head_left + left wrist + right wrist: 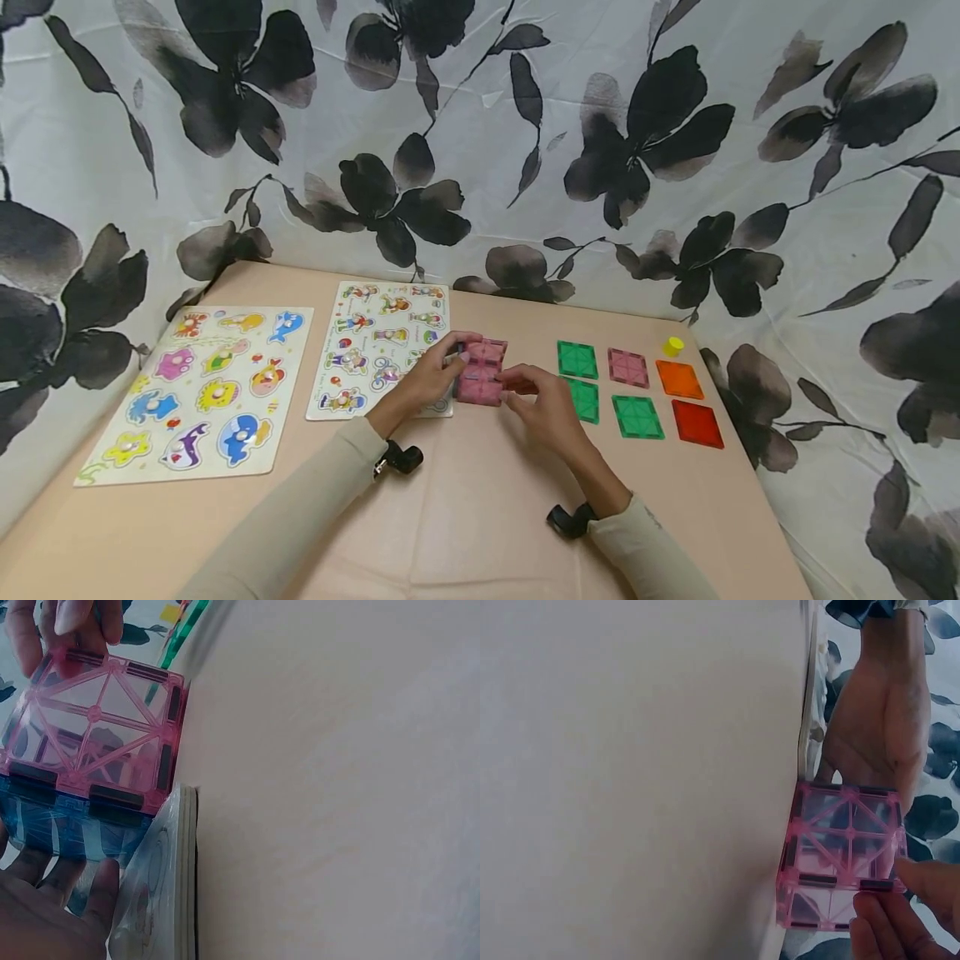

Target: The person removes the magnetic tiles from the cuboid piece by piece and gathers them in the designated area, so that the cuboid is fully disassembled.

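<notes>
A small boxy structure of pink magnetic tiles (482,377) stands on the table, just in front of the middle sticker board. My left hand (422,379) holds it from the left side, where the left wrist view shows a blue magnetic tile (71,825) under the fingers. From the right, my right hand (551,412) pinches a pink tile (849,834) between thumb and fingers at its near edge. The two hands face each other across the structure. Its inside shows only through the see-through faces.
Right of the hands lie several flat tiles: green (577,359), pink (628,367), orange (678,380) and red (697,423). A yellow cylinder (672,346) stands behind them. Two picture boards, one with sea animals (197,392) and one with small figures (375,333), lie left. Floral cloth surrounds the table.
</notes>
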{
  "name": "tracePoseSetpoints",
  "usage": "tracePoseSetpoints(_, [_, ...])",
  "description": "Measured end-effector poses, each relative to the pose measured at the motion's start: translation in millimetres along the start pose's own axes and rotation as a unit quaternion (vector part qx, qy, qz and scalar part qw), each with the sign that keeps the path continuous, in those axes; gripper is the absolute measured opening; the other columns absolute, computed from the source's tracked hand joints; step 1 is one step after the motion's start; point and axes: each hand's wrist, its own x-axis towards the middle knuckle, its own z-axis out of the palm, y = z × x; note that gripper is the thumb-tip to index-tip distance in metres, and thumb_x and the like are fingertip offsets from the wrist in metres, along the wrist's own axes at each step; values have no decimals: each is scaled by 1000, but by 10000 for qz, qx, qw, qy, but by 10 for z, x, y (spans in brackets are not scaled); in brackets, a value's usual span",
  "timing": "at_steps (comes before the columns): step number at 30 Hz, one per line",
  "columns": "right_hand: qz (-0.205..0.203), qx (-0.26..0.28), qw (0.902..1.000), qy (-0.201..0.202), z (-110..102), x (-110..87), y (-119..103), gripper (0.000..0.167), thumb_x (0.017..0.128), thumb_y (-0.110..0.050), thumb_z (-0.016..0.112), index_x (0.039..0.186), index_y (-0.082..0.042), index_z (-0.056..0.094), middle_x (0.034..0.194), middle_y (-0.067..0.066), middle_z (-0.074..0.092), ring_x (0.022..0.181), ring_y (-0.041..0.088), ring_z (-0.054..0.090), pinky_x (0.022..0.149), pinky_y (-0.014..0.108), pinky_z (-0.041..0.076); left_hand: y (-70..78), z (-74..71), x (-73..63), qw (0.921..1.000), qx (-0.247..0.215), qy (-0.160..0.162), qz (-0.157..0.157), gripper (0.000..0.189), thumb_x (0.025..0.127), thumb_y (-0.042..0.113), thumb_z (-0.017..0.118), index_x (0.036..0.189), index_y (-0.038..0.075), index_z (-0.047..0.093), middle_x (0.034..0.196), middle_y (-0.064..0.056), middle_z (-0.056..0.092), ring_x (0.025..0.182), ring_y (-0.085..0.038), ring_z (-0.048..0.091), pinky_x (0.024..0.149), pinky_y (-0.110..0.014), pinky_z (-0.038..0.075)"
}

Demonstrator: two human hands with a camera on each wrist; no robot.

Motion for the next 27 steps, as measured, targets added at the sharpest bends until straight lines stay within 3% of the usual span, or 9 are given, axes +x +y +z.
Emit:
tracePoseSetpoints(8, [-203, -117, 9997, 41, 44, -3, -35, 25, 94, -2, 79, 110, -21, 80, 103, -5, 79, 94, 14, 74, 91, 39, 64, -7, 1, 0, 10000, 82, -7, 49, 40, 115, 14, 43, 154, 14, 50, 158, -13, 52, 152, -33, 45, 124, -58, 36])
tracePoseSetpoints(17, [-307, -185, 9993, -48, 5, -129, -113, 23, 96, -5, 78, 113, -21, 80, 106, -5, 79, 91, 10, 73, 86, 36, 63, -32, -3, 7, 10000, 64, 17, 48, 39, 115, 14, 44, 153, 16, 51, 157, -11, 53, 151, -31, 46, 122, -55, 39])
tracePoseSetpoints(23, [24, 114, 9998, -162, -127, -215, -103, 23, 98, -7, 75, 110, -26, 81, 106, -9, 78, 93, 11, 72, 88, 38, 62, -20, 2, -1, 10000, -16, -7, -2, 40, 115, 14, 43, 154, 15, 50, 159, -8, 51, 154, -29, 43, 124, -55, 37])
tracePoseSetpoints(27, [294, 308, 9988, -255, -256, -268, -28, 24, 100, -7, 73, 111, -26, 81, 110, -7, 78, 97, 12, 72, 90, 33, 60, -14, 1, 2, 10000, -17, 20, 3, 40, 115, 14, 43, 154, 13, 50, 160, -8, 50, 156, -28, 40, 126, -55, 34])
